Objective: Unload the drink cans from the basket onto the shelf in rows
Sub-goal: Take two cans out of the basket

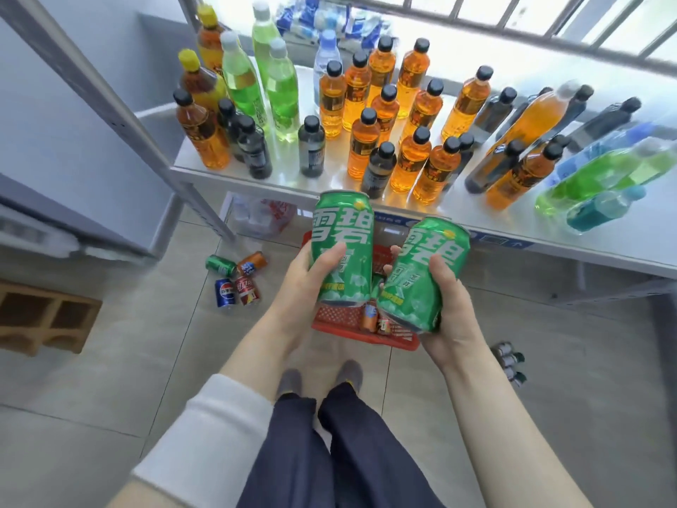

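1. Right below me I see dark trousers (329,452), a white sleeve (212,434) on the left arm, and two grey shoes (322,379) on the tiled floor (549,416).
2. The left hand (302,282) is wrapped round a green can (342,247). The thumb lies across the front and the fingers curl behind. This can stands straight up.
3. The right hand (450,313) is wrapped round a second green can (425,273), thumb on the front. This can leans, with its top to the right.
4. The two cans are just beside each other, up in the air over the basket and in front of the shelf edge. I cannot tell if they touch.
5. Under the hands a red basket (340,319) sits on the floor. I can see a few small cans (370,317) inside, mostly hidden.
6. On the floor to the left lie four loose cans (236,280): green, orange, blue and red. They lie close together. Further left is a wooden box (44,317).
7. Ahead is the white shelf (549,232). Its near right part is bare.
8. On the shelf stand many bottles (366,115): orange ones, dark ones and tall green ones. At the right, some green and blue bottles (600,181) lie on their sides.
9. Behind it all are bright window bars (513,16).
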Available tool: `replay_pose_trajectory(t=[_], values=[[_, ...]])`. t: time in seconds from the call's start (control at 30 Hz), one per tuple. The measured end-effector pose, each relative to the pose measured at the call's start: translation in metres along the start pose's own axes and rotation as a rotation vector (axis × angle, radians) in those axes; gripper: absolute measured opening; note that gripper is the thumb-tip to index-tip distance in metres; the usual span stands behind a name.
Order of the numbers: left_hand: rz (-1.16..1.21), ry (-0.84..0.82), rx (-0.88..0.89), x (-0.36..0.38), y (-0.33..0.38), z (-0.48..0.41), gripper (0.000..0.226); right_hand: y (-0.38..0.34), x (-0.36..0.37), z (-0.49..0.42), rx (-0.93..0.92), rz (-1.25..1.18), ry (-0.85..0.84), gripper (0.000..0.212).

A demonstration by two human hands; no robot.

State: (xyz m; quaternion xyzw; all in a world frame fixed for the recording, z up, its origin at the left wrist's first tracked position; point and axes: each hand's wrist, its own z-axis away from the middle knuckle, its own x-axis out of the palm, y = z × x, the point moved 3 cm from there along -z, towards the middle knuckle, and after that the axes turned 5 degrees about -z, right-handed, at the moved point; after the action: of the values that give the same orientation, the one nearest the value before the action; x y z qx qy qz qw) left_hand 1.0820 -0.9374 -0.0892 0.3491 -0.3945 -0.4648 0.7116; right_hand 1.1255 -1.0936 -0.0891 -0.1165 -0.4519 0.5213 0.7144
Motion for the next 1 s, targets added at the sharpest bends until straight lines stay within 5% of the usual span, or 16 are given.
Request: replay_pose_trajectory(t=[0.23,0.37,0.6,0.77,0.87,1.0], values=[[-0.142,0.047,0.106,-0.029,0.061,0.035,0.069,-0.018,0.062,0.038,-0.148,0.025,-0.061,0.096],[-0.233,0.049,0.174,-0.047,0.095,0.058,0.094,-0.027,0.098,0.061,-0.255,0.079,-0.063,0.098],[-0.355,0.033,0.332,-0.052,0.153,0.078,0.068,-0.046,0.142,0.083,-0.412,0.082,-0.145,0.103],[-0.381,0.064,0.393,-0.049,0.183,0.079,0.092,-0.069,0.157,0.081,-0.387,0.057,-0.166,0.094],[-0.386,0.059,0.437,-0.043,0.202,0.073,0.082,-0.090,0.168,0.080,-0.403,0.002,-0.216,0.082],[-0.372,0.073,0.504,-0.034,0.232,0.059,0.056,-0.123,0.190,0.074,-0.424,0.114,-0.263,0.095]])
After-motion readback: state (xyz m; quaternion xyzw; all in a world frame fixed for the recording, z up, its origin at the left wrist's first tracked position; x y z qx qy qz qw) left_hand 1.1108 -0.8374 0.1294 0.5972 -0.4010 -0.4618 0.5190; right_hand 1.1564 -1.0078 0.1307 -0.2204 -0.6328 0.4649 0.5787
